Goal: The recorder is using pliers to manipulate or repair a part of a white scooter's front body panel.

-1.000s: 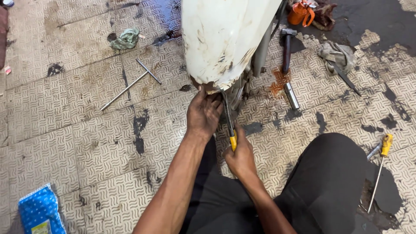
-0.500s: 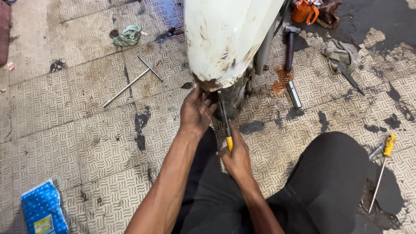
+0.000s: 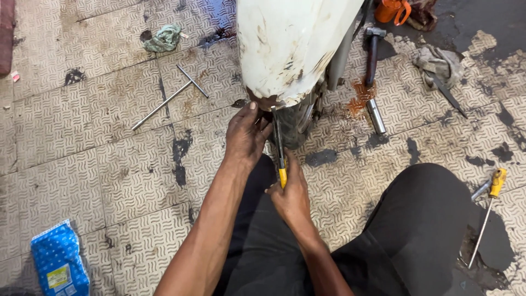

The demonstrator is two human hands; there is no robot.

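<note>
View from above onto a patterned tile floor [image 3: 82, 137] stained with dark oil patches. A scuffed white mudguard [image 3: 290, 44] of a two-wheeler stands at top centre, with a black tyre [image 3: 293, 123] showing below its lower edge. The left hand [image 3: 246, 134] reaches up to the mudguard's bottom rim, fingers curled against it and thumb raised (whether it grips anything small there cannot be told). The right hand [image 3: 290, 194] is closed around the yellow handle of a screwdriver [image 3: 279, 148], whose dark shaft runs upward, just beside the left hand, to the underside of the mudguard next to the tyre. The person's knee, in dark trousers, fills the lower right.

Lying apart on the floor: a T-handle wrench [image 3: 170, 97] to the left; a green rag [image 3: 163, 39] above it; a blue spotted packet [image 3: 59, 263] at lower left; a hammer [image 3: 372, 52] and a grey cloth [image 3: 438, 63] to the right of the mudguard; a second yellow-handled screwdriver [image 3: 489, 211] at far right.
</note>
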